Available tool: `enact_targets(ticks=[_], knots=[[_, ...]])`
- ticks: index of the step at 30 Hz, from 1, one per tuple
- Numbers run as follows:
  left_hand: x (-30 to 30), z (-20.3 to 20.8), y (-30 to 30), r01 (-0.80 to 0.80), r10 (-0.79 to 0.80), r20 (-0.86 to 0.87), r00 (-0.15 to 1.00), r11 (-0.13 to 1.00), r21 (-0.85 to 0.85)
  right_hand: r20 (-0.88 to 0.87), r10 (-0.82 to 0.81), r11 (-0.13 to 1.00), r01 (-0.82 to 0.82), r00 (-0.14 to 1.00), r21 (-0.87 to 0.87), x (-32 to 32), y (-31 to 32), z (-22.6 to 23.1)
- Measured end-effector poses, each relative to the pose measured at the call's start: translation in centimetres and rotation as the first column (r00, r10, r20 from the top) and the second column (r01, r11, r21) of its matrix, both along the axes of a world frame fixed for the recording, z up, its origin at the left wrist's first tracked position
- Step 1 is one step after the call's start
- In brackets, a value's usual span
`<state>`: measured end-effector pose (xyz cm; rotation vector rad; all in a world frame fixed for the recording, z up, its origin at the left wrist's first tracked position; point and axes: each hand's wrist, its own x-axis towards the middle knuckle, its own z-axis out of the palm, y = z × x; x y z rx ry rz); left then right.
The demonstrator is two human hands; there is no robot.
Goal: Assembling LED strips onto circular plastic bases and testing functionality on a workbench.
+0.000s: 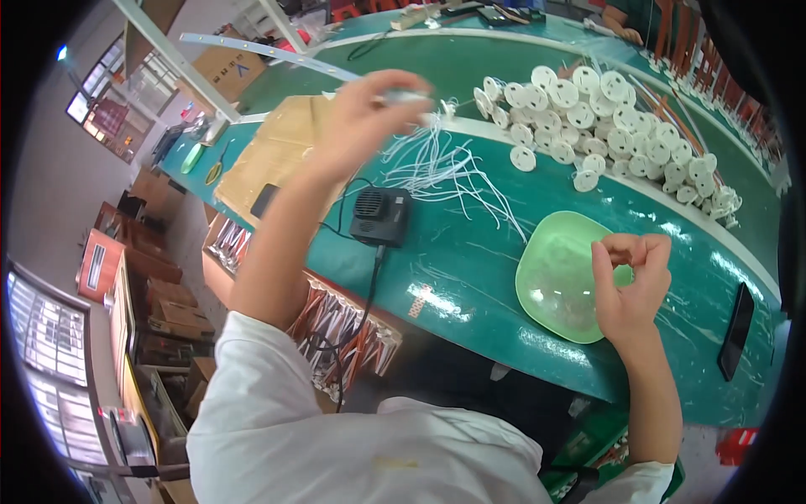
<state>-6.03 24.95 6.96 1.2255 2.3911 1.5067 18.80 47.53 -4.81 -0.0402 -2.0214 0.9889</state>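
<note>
The green bench [478, 273] carries a green bowl [556, 290], white wires [426, 174], black phone [736, 331].

On your table [470, 252], the bowl [544, 248] lies between the device [379, 217] on your left and the phone [736, 332] on your right; wires [424, 174] lie behind and right of the device, heaped discs [579, 115] behind the bowl.

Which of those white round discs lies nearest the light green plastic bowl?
The white round disc at the front of its pile, straight above the light green plastic bowl in this picture; every other disc there sits farther from the rim.
</note>
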Motion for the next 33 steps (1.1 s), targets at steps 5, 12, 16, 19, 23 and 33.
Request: enact_targets(ticks=[5, 12, 16, 19, 23, 33], knots=[[-12.6, 1.1, -12.4, -0.434, 0.405, -0.164, 0.9, 0.787, -0.439, 0.1, 0.033, 0.999, -0.032, 0.994, -0.013, -0.3, 0.3, 0.6], [-17.2, -3.4, -17.3, -0.507, 0.289, -0.416, 0.862, 0.512, -0.694, 0.067, 0.05, 0.999, -0.05, 0.996, -0.003, -0.4, 0.4, 0.1], [-18.0, -3.3, -19.2, -0.459, -0.282, -0.705, 0.651, 0.594, -0.661, -0.063, -0.023, 0.993, 0.016, 0.998, -0.113, -0.2, -0.6, 1.7], [-13.1, -0.6, -7.7, -0.469, -0.16, -0.782, 0.603, 0.722, -0.509, -0.136, -0.121, 0.99, 0.129, 0.983, 0.05, 0.7, 1.0, 1.3], [-11.8, -2.4, 2.5, -0.251, -0.09, -0.582, 0.808, 0.841, -0.479, -0.206, -0.095, 0.954, 0.148, 0.974, 0.262, 0.3, 1.4, 1.9], [-13.0, -3.9, 5.5, -0.411, -0.084, -0.699, 0.71, 0.757, -0.508, -0.028, -0.036, 0.994, 0.039, 0.999, 0.105, -0.4, 1.1, 0.4]])
